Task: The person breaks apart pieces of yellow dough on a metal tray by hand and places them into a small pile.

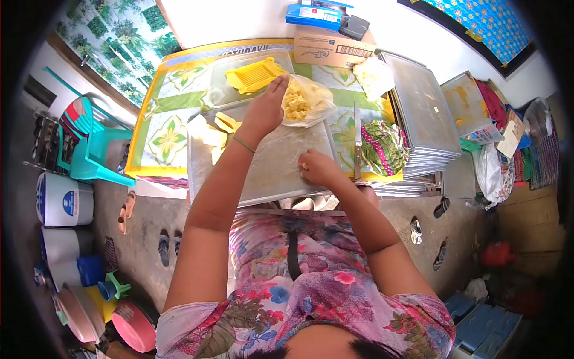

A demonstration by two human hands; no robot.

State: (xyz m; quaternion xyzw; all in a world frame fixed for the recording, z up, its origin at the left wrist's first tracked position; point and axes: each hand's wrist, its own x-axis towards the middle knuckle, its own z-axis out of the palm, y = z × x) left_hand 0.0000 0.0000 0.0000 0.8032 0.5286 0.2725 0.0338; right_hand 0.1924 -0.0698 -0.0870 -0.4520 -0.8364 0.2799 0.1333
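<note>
Right hand (pixel 317 167) low over the grey tray (pixel 281 173), fingers curled; can't tell if they enclose anything. Left hand (pixel 269 110) farther out, at the left side of 1 clear bag (pixel 323 107); whether it pinches the plastic, can't tell. Yellow chunks (pixel 296 105) inside, just right of those fingers. Beyond: 1 yellow ridged rack (pixel 254 75).

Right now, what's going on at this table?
A person has their left hand against the left side of a plastic bag of yellow chunks, by the far edge of a flat grey tray. Their right hand, curled, is over the tray's right part, nearer the body; whether it holds anything is unclear. Pale yellow blocks lie on the tray's left. A long knife lies to its right, untouched.
</note>
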